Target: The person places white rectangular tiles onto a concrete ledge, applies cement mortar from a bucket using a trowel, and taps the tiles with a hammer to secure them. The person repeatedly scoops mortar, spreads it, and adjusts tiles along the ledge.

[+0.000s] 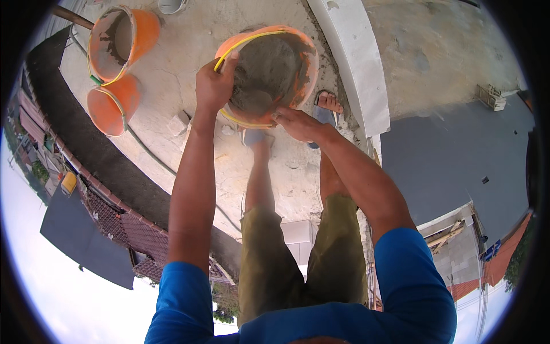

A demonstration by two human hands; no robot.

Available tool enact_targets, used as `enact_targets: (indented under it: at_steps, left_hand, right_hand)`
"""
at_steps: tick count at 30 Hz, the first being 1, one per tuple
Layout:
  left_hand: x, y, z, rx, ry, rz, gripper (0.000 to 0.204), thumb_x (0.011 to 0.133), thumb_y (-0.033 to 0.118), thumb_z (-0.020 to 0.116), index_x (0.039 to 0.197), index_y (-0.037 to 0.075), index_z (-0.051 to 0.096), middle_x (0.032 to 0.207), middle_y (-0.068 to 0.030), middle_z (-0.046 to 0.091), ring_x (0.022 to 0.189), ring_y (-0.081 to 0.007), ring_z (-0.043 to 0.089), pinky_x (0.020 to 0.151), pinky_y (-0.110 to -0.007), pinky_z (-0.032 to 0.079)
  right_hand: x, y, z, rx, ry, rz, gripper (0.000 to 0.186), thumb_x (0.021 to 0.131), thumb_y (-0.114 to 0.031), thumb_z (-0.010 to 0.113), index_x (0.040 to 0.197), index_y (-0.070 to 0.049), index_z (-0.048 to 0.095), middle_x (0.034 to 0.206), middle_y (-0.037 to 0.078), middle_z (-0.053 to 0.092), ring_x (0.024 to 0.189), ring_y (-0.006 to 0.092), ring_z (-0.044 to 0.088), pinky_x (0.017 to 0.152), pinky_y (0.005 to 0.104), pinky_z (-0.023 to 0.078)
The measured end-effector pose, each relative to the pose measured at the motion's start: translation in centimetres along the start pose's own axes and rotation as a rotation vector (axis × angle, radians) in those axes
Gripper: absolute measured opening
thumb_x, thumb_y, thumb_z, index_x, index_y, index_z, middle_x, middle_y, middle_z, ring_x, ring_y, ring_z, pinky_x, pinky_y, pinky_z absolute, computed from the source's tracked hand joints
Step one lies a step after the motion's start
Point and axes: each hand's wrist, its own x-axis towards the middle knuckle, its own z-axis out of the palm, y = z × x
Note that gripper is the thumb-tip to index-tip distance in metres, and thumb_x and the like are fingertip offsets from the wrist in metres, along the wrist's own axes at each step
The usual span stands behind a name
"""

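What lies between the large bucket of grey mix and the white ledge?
In the head view, the person's right foot in a sandal, with floor around it.

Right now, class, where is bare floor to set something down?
Free: floor between the mortar bucket and upper-left orange bucket, and between the shins. Crowded: around the mortar bucket, with left hand, right hand, feet and white ledge close.

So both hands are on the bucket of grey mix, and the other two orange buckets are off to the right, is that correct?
Not quite: the other two orange buckets are off to the left, as the head view shows. The left hand and right hand are indeed both on the bucket of grey mix.
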Motion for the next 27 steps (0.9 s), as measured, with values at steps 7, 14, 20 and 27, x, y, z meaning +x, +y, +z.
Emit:
enact_targets:
  at_steps: [7,14,20,27]
  left_hand:
    - [1.1,-1.6,-0.9,-0.052,-0.036,0.001,0.061,0.114,0.05,0.057,0.08,-0.001,0.061,0.067,0.002,0.045,0.066,-0.0107,0.04,0.058,-0.035,0.037]
    - [-0.1,0.8,-0.4,0.05,-0.08,-0.027,0.056,0.113,0.048,0.059,0.083,0.0,0.059,0.072,0.0029,0.045,0.071,-0.0099,0.039,0.059,-0.035,0.033]
    - [0.7,0.3,-0.2,0.117,-0.079,-0.082,0.055,0.112,0.048,0.06,0.091,-0.004,0.065,0.073,0.0002,0.054,0.071,-0.0104,0.047,0.062,-0.034,0.041]
    - [0.8,1.4,0.4,0.204,-0.098,-0.069,0.051,0.113,0.043,0.058,0.089,-0.002,0.061,0.075,0.0008,0.053,0.074,-0.0101,0.046,0.062,-0.036,0.041]
  right_hand:
    - [-5.9,1.1,-3.7,0.612,-0.205,-0.083,0.042,0.114,-0.033,0.049,0.146,-0.005,0.049,0.07,0.003,0.052,0.047,0.0129,0.044,0.045,0.0307,0.038]
    - [-18.3,5.3,-13.8,0.681,0.142,-0.133,0.062,0.107,-0.02,0.063,0.163,-0.006,0.042,0.075,0.002,0.057,0.054,0.0112,0.044,0.051,0.0312,0.04]
    - [-19.4,14.4,-27.8,0.903,0.587,-0.236,0.051,0.109,-0.023,0.054,0.156,-0.003,0.047,0.073,0.004,0.055,0.051,0.0134,0.048,0.049,0.0316,0.039]
    - [-13.7,17.8,-37.8,0.668,1.237,-0.256,0.044,0.107,-0.028,0.053,0.145,-0.005,0.052,0.085,0.017,0.068,0.068,0.0316,0.065,0.071,0.0406,0.054]
